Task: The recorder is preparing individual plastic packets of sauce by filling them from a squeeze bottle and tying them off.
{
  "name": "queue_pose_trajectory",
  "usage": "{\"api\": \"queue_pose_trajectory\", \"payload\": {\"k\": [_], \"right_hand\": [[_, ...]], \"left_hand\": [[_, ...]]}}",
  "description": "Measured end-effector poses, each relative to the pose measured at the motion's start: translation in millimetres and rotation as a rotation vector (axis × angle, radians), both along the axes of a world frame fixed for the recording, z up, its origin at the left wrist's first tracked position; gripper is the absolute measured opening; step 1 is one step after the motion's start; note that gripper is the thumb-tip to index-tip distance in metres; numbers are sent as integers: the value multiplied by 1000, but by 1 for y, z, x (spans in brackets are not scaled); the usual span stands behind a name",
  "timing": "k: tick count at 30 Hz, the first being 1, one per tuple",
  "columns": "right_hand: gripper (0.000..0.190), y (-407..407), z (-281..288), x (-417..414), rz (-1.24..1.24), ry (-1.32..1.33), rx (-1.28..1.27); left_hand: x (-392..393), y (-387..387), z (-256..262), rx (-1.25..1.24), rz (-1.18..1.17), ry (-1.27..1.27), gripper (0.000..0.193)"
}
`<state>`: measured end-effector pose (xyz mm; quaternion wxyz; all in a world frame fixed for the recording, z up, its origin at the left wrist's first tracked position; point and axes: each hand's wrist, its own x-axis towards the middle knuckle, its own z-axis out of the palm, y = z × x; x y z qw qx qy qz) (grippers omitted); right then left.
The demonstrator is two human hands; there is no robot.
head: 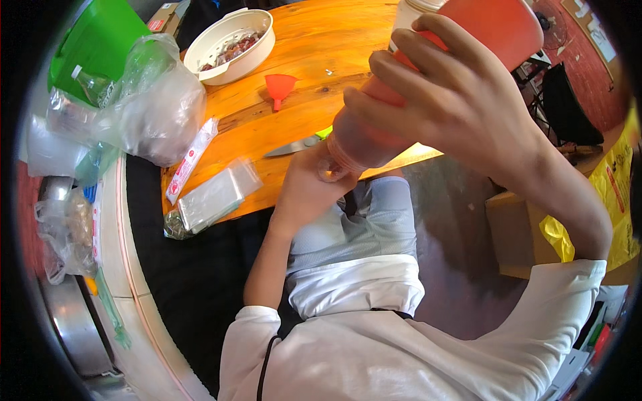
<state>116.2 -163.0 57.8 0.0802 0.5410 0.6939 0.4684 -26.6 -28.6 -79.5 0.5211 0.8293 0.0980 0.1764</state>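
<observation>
My right hand (451, 95) grips a tilted reddish, see-through plastic bottle (368, 138), its ridged, narrow end pointing down to the left. A broad red plastic part (496, 30) shows beyond my fingers; whether it belongs to the bottle cannot be told. My left hand (316, 188) is closed around the clear mouth end of the bottle, above my lap. Its fingers hide part of what it grips; a bit of clear material shows below them. Close by on the wooden table (311, 35) lie scissors (296, 146) with a green handle and a red funnel (280, 90).
On the table are a cream strainer basin (233, 70) with small wrapped pieces, clear plastic bags (215, 198), a printed plastic packet (193, 160) and a bulging clear bag (160, 105). A green tub (95, 40) stands at the left. Cardboard boxes (506, 235) and a yellow bag (614, 200) are at the right.
</observation>
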Motion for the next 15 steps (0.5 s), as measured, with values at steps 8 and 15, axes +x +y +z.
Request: {"api": "queue_pose_trajectory", "payload": {"k": [8, 15], "right_hand": [[31, -5, 0, 0, -35, 5, -32], [40, -8, 2, 0, -26, 46, -37]], "left_hand": [[2, 2, -2, -224, -70, -69, 36], [5, 1, 1, -238, -100, -30, 35]]}}
